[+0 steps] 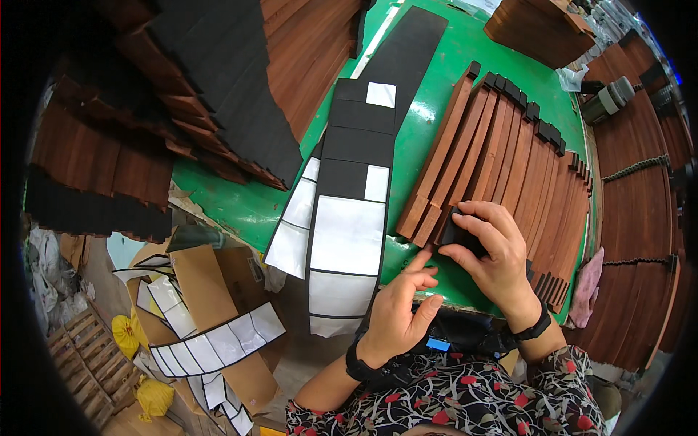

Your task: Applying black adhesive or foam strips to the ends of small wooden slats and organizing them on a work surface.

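Note:
My right hand pinches a small black foam pad against the near end of a curved brown wooden slat. My left hand holds nothing; its index finger reaches out to the slat's near end, with the thumb apart. The curved wooden slats lie side by side in a row, and black pads cover many of their far ends. Left of the slats lie black foam sheets cut into rectangles. White backing shows on their near part, and a few white patches show farther up.
Stacked dark-edged wooden pieces stand at the left of the green table. Below it, a cardboard box holds white-and-black scrap strips. More wooden panels and a pink cloth are at the right.

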A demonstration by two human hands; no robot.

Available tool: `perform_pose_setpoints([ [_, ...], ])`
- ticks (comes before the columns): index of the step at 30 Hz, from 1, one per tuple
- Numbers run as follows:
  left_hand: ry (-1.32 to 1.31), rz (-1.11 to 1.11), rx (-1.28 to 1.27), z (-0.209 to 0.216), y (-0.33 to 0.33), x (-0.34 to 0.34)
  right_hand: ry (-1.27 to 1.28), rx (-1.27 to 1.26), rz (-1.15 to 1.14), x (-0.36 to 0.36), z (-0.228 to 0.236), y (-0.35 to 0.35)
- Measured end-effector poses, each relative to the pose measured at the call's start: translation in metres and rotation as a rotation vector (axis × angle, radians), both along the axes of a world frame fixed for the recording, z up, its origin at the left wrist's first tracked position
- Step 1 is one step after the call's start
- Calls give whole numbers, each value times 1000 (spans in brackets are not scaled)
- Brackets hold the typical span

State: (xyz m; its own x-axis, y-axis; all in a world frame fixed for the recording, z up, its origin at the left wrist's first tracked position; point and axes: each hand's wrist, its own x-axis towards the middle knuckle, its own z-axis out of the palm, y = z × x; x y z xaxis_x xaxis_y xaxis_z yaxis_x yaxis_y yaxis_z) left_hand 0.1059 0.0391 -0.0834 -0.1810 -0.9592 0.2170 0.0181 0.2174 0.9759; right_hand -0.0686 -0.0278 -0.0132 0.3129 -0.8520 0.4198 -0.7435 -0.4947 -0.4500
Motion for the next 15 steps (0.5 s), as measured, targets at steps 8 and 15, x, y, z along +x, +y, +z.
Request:
perform_pose_setpoints([
  [8, -4, 4, -5, 2, 1, -1, 19, -17, -5, 1, -1, 1],
  [15, -24, 19, -21, 4, 0, -2, 32, -23, -4, 3, 1, -1],
])
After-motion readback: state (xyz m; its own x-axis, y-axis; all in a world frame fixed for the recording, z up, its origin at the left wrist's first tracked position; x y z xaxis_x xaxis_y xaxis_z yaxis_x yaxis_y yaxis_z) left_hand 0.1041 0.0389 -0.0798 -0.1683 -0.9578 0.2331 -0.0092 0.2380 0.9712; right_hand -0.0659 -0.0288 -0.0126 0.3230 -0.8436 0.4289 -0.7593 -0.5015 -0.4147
